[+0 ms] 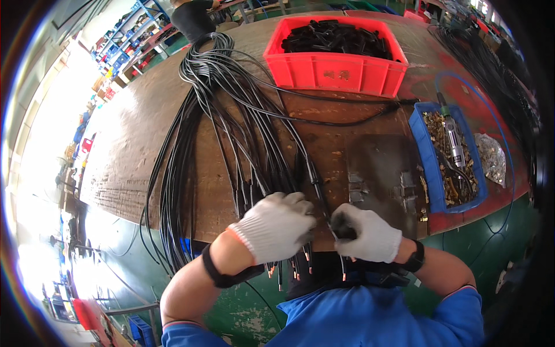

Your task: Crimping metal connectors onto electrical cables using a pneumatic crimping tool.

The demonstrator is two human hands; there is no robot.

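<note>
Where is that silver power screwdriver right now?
The silver power screwdriver lies in the blue tray of brass parts, on the bench's right side, below the red plastic crate.
</note>
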